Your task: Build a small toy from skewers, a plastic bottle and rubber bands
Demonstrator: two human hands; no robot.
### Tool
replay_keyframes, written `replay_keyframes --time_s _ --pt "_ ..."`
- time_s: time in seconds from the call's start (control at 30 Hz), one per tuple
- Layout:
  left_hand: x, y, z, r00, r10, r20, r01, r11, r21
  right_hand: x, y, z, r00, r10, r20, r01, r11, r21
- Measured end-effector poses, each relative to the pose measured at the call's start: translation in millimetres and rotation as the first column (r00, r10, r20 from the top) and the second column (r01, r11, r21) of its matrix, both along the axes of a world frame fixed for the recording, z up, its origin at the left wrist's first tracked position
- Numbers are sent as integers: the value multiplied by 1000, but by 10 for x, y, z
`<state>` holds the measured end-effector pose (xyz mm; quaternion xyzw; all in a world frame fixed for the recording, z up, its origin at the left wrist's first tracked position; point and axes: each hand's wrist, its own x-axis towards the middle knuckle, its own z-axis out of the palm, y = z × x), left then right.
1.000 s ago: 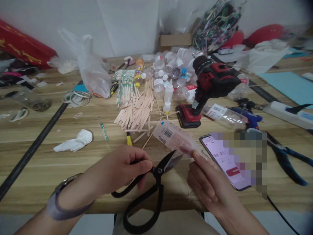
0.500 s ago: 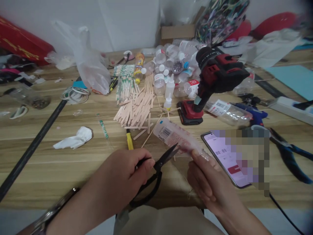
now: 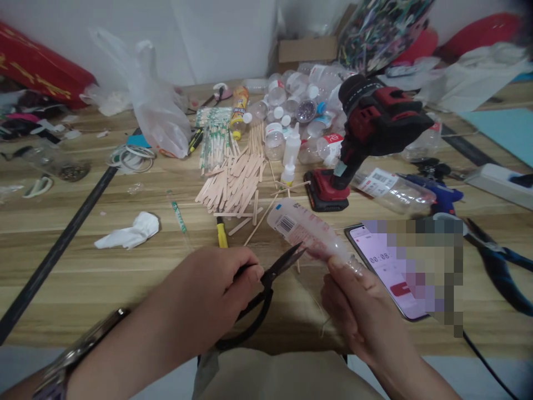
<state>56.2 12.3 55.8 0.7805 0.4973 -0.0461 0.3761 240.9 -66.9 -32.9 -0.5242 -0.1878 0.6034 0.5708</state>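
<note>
Since a second ago, the left hand (image 3: 225,289) has rolled over and the handles of the scissors (image 3: 272,273) have drawn closer together; that hand grips the scissors, its fingers partly hidden, blades pointing toward the right hand's side; the right hand (image 3: 356,303) is closed in a pinch on one end of the printed plastic piece (image 3: 307,225), which stretches from the fingertips away to the far left, by the blade tips, contact uncertain; by size come the wooden table (image 3: 104,278), one upright white bag (image 3: 158,111), one red-and-black drill (image 3: 375,119), one phone (image 3: 380,269), one pair of scissors, one held plastic piece, one crumpled tissue (image 3: 135,230) and one squeeze bottle (image 3: 292,149); pale wooden sticks (image 3: 233,186) lie heaped beyond the left hand, too tangled to count.
</note>
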Motion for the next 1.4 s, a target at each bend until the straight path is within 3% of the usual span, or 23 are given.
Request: replay_keyframes --time_s 0.23,0.33,0.53,0.8,1.17,1.3,1.4 --pt "19 37 37 1000 23 -12 -24 998 -50 -14 -47 -80 983 53 174 -58 998 21" --pt "11 41 44 999 34 -27 -36 996 -84 -17 -59 -67 984 50 174 -55 998 24" --pt "-17 77 38 999 33 -26 -37 990 -134 -19 -14 30 1000 31 0 -31 999 -8" --pt "-94 120 32 999 33 7 -31 981 -190 16 2 14 987 90 -135 -95 995 -33" --pt "-208 237 -35 993 -36 110 65 961 -267 53 3 -56 903 152 -402 -201 976 -83" --pt "-261 225 -133 982 11 188 51 945 -324 52 13 -55 862 170 -478 -232 970 -72" --pt "-299 181 -295 960 47 275 47 945 -323 49 19 -71 815 178 -551 -242 969 -44"
